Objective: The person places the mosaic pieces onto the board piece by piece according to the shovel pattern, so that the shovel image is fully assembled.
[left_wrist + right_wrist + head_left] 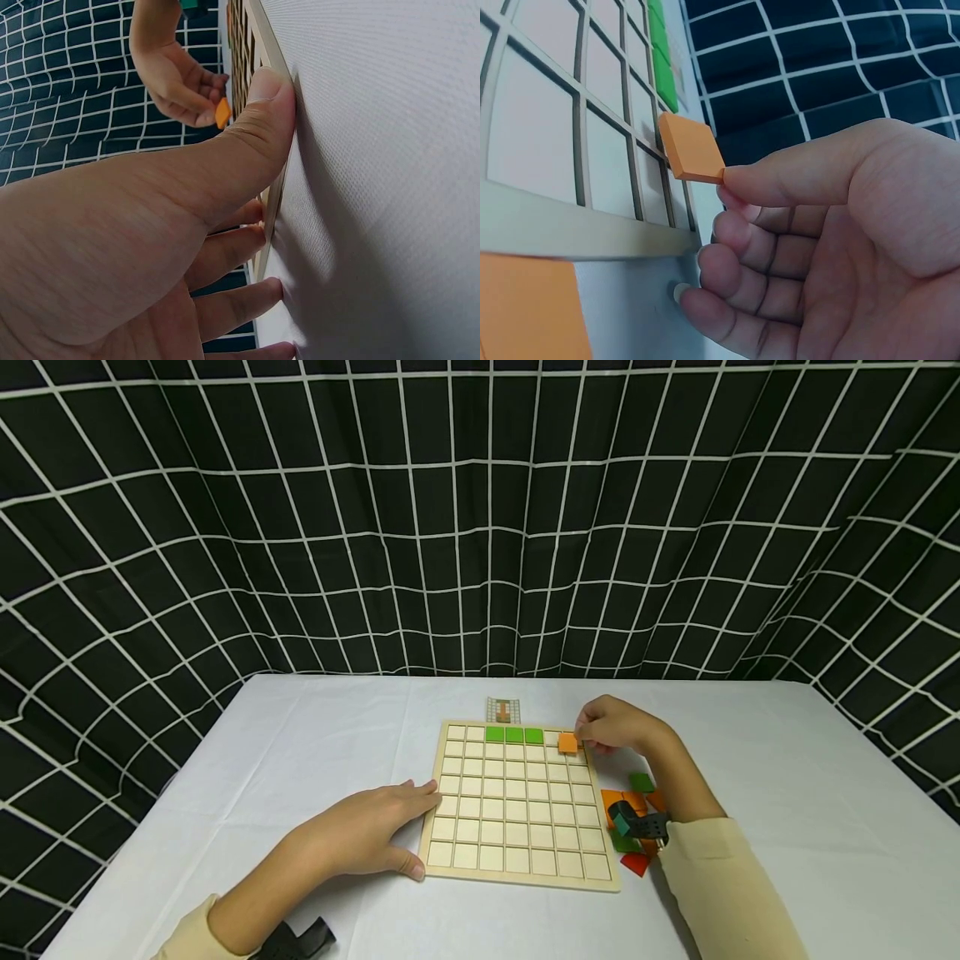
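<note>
A square wooden grid board (504, 810) lies on the white table. Three green tiles (513, 735) sit side by side in its far row. Between thumb and finger, my right hand (618, 724) pinches an orange square tile (692, 148) by one edge, over the board's far right corner. The tile is tilted in the right wrist view, and the other fingers curl loosely below it. My left hand (375, 828) rests against the board's left edge, thumb near the front corner, its fingers spread and fairly straight.
Several loose orange, green and red tiles, such as a red tile (635, 863), lie right of the board, partly hidden by the right wrist. A small pattern card (503, 710) lies behind the board's far edge. A black curtain with white grid lines (480, 527) surrounds the table.
</note>
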The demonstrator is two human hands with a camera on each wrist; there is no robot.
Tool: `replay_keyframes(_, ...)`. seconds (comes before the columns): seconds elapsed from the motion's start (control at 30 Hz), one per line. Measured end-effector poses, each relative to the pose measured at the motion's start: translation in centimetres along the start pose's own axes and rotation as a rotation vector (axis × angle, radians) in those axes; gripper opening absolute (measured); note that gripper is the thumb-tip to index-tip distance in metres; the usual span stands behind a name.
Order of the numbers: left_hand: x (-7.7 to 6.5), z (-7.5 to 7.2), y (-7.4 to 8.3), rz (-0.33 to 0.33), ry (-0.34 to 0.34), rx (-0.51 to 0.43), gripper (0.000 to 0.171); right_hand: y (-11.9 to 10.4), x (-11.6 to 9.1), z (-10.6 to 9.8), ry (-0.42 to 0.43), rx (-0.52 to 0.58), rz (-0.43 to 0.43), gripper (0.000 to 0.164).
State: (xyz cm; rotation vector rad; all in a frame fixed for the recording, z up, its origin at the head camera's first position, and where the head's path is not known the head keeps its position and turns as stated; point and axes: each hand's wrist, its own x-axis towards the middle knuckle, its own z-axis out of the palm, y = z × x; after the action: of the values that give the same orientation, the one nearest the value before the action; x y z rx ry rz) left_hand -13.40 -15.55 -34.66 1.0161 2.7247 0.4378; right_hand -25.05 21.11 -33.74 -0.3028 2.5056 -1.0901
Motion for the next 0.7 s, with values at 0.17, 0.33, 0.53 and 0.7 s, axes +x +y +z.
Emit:
replay_keyframes(0.17, -0.06, 0.02, -0.10, -0.001, -0.001, -0.005, 0.088, -0.24, 0.04, 0.34, -0.013, 0.009, -0.001, 0.011)
replay_keyframes(0.33, -0.07, 0.03, -0.11, -0.002, -0.004, -0.009, 0.088, -0.58, -0.01, 0.53, -0.017, -0.009, -0.004, 0.010)
replay_keyframes(0.53, -0.03, 0.02, -0.10, -0.003, 0.000, -0.007, 0.089, -0.80, -0.01, 0.70, -0.032, -0.009, -0.029, 0.010)
replay_keyframes(0.7, 0.00, 0.04, -0.11, -0.004, -0.004, -0.006, 0.089, -0.93, 0.02, 0.89, -0.047, -0.012, -0.034, 0.011)
